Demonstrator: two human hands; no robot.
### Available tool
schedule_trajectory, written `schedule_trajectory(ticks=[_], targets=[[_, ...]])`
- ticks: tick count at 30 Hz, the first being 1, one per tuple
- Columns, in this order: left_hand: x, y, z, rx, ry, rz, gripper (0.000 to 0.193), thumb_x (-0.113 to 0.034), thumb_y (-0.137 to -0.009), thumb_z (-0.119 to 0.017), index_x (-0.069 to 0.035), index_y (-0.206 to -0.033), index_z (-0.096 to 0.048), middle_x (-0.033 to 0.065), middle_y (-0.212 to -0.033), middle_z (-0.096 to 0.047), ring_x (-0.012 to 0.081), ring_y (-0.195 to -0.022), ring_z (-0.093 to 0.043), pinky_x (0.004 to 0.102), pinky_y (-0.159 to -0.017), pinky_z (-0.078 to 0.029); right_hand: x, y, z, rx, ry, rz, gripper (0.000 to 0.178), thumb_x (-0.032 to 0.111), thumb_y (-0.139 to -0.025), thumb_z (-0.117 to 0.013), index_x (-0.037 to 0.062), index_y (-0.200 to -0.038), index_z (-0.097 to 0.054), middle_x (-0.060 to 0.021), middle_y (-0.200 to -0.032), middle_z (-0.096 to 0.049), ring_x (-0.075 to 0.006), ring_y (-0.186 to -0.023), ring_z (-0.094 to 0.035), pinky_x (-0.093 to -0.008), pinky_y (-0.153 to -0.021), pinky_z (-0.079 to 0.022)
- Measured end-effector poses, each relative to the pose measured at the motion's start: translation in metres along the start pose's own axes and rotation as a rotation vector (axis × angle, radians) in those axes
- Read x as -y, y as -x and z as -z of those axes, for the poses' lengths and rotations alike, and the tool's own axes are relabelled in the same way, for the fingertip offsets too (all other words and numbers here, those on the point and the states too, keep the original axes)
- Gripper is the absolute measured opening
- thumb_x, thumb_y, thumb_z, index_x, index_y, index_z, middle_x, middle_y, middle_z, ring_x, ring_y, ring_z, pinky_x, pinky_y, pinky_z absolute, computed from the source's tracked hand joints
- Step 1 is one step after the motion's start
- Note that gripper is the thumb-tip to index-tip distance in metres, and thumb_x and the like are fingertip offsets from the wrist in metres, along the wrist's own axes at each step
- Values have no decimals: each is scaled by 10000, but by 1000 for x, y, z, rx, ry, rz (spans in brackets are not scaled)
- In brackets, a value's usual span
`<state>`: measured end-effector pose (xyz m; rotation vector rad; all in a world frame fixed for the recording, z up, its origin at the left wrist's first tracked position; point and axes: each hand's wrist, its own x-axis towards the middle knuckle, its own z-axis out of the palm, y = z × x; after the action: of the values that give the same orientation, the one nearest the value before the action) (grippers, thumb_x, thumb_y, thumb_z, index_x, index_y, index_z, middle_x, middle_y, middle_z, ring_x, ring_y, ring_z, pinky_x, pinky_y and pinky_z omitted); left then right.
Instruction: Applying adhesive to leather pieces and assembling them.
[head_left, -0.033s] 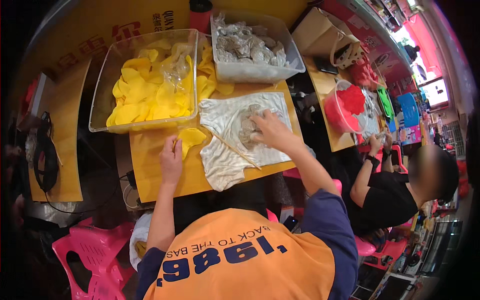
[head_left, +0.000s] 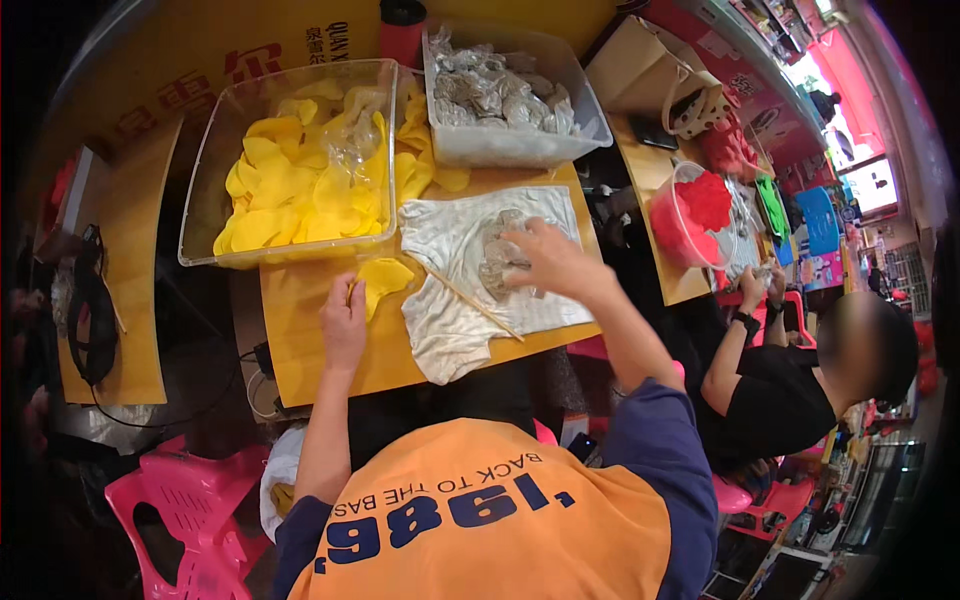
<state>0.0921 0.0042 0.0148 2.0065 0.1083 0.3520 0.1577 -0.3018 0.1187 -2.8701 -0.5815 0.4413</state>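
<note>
Between the fingertips of my left hand (head_left: 343,318) is a yellow petal-shaped piece (head_left: 382,280), held near the table's left front part. My right hand (head_left: 548,258) reaches over a clump of crumpled clear plastic (head_left: 500,255), its fingers spread and touching or just above it. The clump lies on a white cloth (head_left: 435,335), and the fingertips' lower side is partly hidden. A thin wooden stick (head_left: 468,302) rests slantwise across the cloth between my hands.
A clear tub (head_left: 388,215) of yellow pieces stands at the far left, beside a translucent bin (head_left: 500,150) of crumpled plastic. Behind them is a dark-lidded red cup (head_left: 402,40). To the right, a person in black (head_left: 770,395) works near a bucket (head_left: 672,235) of red pieces.
My right hand has shifted slightly to the right over the plastic clump, with its fingers a little more spread. The left hand and the yellow piece stay in place.
</note>
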Motion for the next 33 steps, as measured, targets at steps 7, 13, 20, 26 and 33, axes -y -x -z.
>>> schedule_trajectory(ticks=[7, 13, 20, 26, 33], targets=[[-4, 0, 3, 3, -2, 39, 136, -110, -919, -560, -5, -1004, -555, 196, -823, -609, 328, -706, -616, 348, -608, -466, -19, -136, 114, -543, -80, 212, 424, 299, -797, -691, 43, -1130, -630, -145, -1043, -643, -272, -942, -617, -373, -856, -479], [1, -1, 3, 32, -1, 82, 127, -95, -914, -564, -2, -1000, -553, 200, -830, -608, 353, -744, -614, 362, -620, -468, -54, -284, 97, -288, 115, 240, 872, 422, -683, -782, 163, -1413, -382, -230, -1435, -350, -369, -1340, -332, -434, -1066, -338], [4, -2, 1, 53, 38, 118, 103, -68, -910, -566, 3, -983, -548, 194, -828, -605, 337, -725, -609, 354, -619, -471, -59, -351, 111, 145, 211, 165, 1236, 551, -529, -834, 290, -1500, -115, -191, -1538, -132, -395, -1401, -176, -508, -1110, -256], [-1, -4, 2, 32, -13, 78, 114, -88, -917, -562, -4, -994, -558, 190, -856, -610, 337, -743, -611, 357, -631, -474, -58, -343, 87, -164, 256, 241, 765, 315, -633, -767, 167, -1329, -488, -176, -1347, -437, -395, -1215, -442, -455, -1021, -387], [-3, 0, 2, 37, -15, 91, 143, -121, -924, -557, -9, -1012, -571, 196, -877, -614, 353, -778, -615, 359, -662, -480, -73, -316, 91, -488, -39, 380, 421, 159, -702, -707, 111, -1114, -632, -159, -1035, -627, -331, -976, -596, -407, -839, -492]])
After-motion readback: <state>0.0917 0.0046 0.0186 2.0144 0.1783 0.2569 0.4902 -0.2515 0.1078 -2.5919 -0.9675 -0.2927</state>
